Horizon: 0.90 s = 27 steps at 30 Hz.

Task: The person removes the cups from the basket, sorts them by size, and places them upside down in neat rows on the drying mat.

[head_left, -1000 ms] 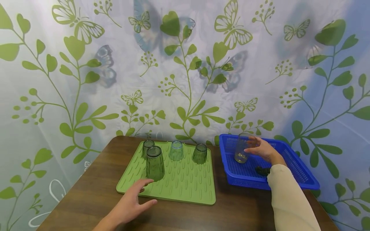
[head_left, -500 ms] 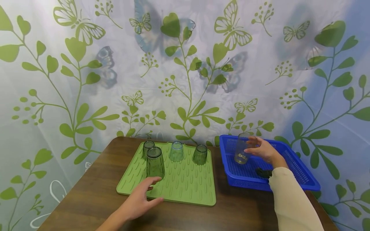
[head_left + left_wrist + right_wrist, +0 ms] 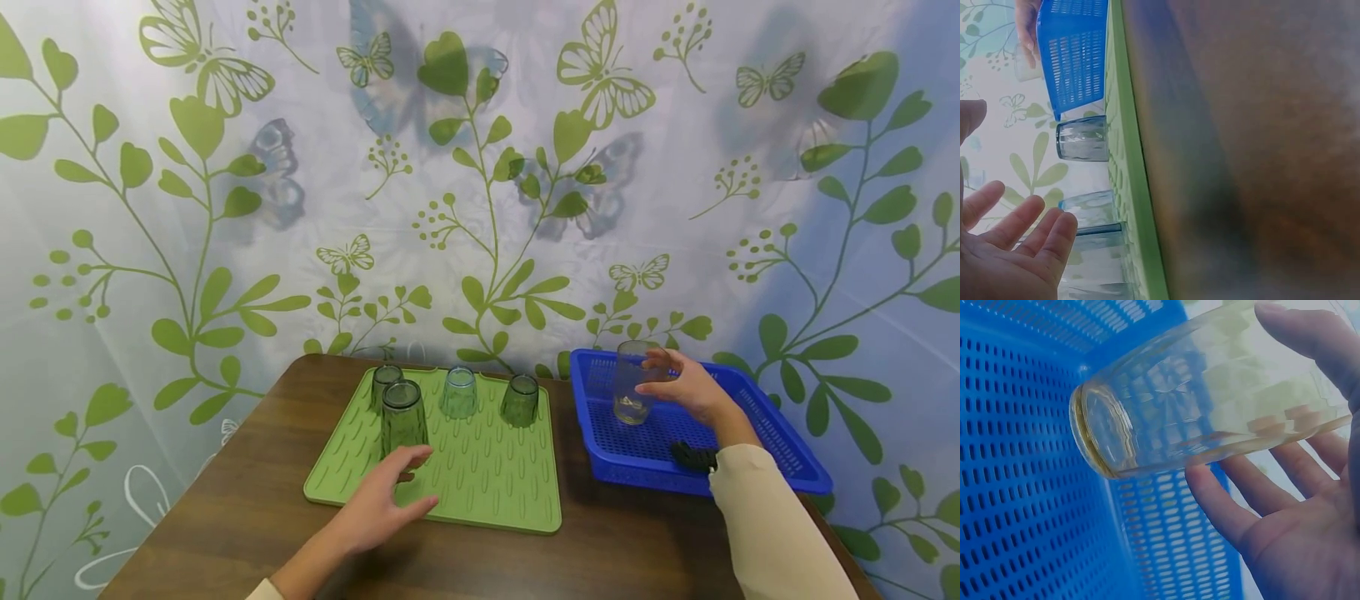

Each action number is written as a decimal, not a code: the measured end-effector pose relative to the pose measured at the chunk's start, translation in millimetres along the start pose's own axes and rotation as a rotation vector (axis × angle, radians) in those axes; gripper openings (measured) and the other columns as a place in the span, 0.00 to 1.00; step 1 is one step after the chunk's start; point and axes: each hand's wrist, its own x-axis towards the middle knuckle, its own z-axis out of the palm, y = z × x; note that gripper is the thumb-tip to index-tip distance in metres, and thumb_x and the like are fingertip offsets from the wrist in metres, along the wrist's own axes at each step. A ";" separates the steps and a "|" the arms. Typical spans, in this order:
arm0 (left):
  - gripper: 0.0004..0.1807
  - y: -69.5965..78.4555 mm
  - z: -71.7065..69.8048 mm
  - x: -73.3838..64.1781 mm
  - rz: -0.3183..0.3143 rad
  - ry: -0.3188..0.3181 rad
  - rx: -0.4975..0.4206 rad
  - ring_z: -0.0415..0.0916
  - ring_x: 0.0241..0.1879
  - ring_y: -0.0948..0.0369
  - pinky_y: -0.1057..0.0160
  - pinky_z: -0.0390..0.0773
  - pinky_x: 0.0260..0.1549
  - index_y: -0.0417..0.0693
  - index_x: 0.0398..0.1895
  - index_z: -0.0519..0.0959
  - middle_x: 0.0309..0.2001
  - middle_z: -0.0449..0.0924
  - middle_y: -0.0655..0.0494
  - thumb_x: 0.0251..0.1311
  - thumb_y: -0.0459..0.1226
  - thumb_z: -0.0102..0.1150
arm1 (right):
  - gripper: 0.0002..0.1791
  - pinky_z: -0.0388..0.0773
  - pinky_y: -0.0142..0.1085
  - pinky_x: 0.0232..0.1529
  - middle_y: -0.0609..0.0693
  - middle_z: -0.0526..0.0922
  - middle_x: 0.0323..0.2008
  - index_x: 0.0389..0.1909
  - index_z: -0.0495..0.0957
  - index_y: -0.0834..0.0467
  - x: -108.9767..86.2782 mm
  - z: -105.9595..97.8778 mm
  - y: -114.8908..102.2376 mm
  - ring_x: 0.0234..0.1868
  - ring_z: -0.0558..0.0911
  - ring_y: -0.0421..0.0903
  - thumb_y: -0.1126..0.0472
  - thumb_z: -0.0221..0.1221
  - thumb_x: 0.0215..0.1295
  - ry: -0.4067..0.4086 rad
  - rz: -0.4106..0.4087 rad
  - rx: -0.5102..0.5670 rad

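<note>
My right hand point(image 3: 693, 389) holds a tall clear drinking glass point(image 3: 628, 385) inside the blue basket. In the right wrist view the thumb lies on one side of the glass point(image 3: 1160, 403) and the fingertips on the other; its thick base is near the basket's perforated surface. My left hand point(image 3: 378, 504), fingers spread and loosely bent, hovers over the front edge of the green drying mat point(image 3: 487, 492) with nothing in it. Just behind it stands a tall green glass point(image 3: 403, 421). The left wrist view shows the left palm and fingers point(image 3: 1050, 240) apart from one another.
Behind the tall glass, a short dark glass point(image 3: 384, 383), a bluish glass point(image 3: 459, 393) and a short green glass point(image 3: 520, 402) stand on the mat. A dark object point(image 3: 692, 456) lies in the blue basket point(image 3: 645, 475). A patterned curtain point(image 3: 480, 208) hangs behind the wooden table point(image 3: 247, 492).
My left hand has moved right and a little forward, past the front of the tall green glass. My right hand and the clear glass have shifted slightly right within the basket.
</note>
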 end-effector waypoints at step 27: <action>0.32 18.8 1.1 16.0 0.050 -0.009 -0.036 0.75 0.62 0.58 0.54 0.80 0.61 0.55 0.71 0.70 0.64 0.75 0.59 0.64 0.41 0.70 | 0.42 0.85 0.32 0.46 0.57 0.72 0.66 0.79 0.60 0.49 -44.7 44.8 -65.9 0.54 0.83 0.31 0.55 0.69 0.67 0.161 -0.240 0.019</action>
